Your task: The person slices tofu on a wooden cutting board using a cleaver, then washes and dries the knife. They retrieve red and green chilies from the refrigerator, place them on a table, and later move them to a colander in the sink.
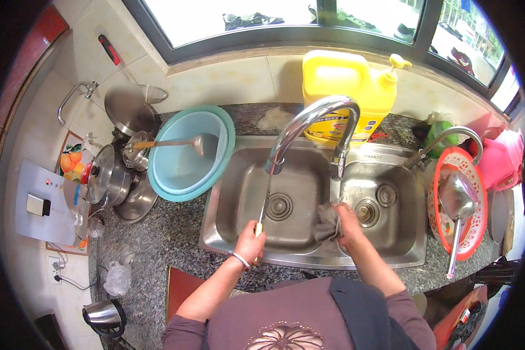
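Observation:
My left hand point(250, 243) is closed around the pale handle of a knife point(263, 209), whose narrow blade points up under the spout of the chrome faucet point(317, 104). A crumpled grey cloth point(327, 222) is gripped in my right hand point(349, 222), over the divider between the two basins. Both hands are above the stainless steel double sink point(236, 205), apart from each other. Whether water runs from the spout cannot be told.
Light blue plastic basins point(170, 188) with a ladle point(199, 144) stand left of the sink, beside stacked pots point(109, 175). Behind is a yellow detergent jug point(337, 74). A red-rimmed basin point(483, 210) with a metal ladle point(459, 197) and a second small faucet point(457, 130) are on the right.

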### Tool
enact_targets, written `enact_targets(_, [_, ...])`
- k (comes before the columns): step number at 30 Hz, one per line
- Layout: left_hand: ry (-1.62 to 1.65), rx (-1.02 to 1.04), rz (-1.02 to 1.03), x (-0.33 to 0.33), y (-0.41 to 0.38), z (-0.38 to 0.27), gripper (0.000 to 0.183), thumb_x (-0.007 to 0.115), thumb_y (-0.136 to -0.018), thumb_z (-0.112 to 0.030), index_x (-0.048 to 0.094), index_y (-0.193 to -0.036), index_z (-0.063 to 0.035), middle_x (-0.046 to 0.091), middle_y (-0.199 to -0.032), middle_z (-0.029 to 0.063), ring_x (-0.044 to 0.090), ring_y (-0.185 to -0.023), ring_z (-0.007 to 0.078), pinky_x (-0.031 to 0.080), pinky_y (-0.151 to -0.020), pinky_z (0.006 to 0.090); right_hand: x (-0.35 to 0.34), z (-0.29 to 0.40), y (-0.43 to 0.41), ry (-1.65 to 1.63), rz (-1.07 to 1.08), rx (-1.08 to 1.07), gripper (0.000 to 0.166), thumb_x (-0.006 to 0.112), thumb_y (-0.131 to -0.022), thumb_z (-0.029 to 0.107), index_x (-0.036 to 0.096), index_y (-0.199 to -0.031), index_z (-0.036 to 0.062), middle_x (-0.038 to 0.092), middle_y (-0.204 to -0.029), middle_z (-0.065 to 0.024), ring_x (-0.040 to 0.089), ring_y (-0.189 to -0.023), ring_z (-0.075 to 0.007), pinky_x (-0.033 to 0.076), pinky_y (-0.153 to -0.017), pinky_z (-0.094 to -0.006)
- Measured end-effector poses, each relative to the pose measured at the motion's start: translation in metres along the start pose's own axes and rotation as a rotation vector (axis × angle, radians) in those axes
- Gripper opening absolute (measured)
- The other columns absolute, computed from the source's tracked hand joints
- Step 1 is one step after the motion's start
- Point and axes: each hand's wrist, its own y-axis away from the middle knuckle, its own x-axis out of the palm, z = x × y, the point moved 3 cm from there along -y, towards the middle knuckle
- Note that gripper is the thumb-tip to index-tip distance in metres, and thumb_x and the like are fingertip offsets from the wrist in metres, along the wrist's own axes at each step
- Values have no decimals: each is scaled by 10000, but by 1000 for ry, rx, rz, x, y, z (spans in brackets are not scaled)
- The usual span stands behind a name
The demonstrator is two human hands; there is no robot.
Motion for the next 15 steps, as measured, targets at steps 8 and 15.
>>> enact_targets(8, [-814,698,-227,-49,20,41,452,631,-836,-223,486,-1258,-153,577,-950,139,621,-746,341,519,-629,433,41,-39,-1,213,233,119,350,626,-876,241,428,-1065,22,592,-890,-119,628,-737,-208,537,-600,-338])
enact_targets(15, [-1101,677,-430,-119,51,101,516,679,-792,-317,488,-1268,-256,548,-782,44,613,-623,252,511,-524,380,83,-44,5,266,543,150,539,660,-859,214,357,-1265,29,551,-1122,-159,608,-935,-223,522,-750,-372])
